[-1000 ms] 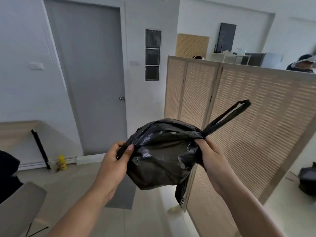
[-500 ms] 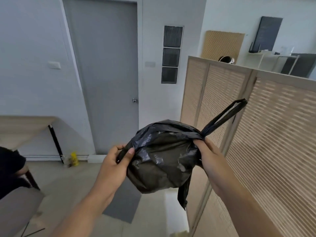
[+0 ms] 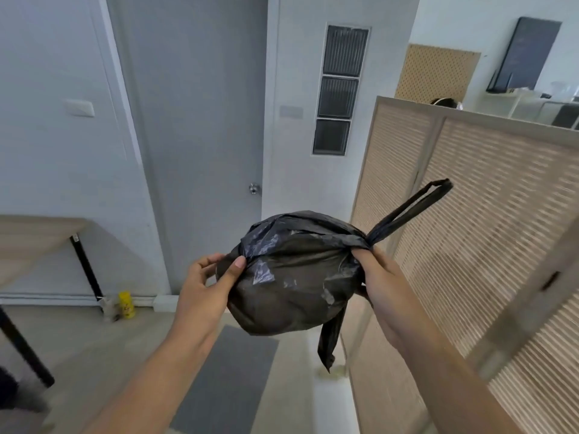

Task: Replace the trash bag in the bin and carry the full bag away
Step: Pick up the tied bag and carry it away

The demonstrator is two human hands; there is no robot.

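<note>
Bag (image 3: pixel 291 277) lies crosswise between both hands, handle loop (image 3: pixel 413 208) pointing upper right.

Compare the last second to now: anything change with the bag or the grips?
Only the view swung left: the door and table sit further right in frame. Nothing taken or released. Both hands, left and right, keep their grip on the black bag, its loop handle sticking up right.

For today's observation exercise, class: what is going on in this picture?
A person holds a full black trash bag up in front of them with both bare hands. The left hand pinches one side, and the right hand grips the gathered neck, where a handle loop sticks up. They face a closed grey door, beside a slatted wooden screen. No bin is in view.
</note>
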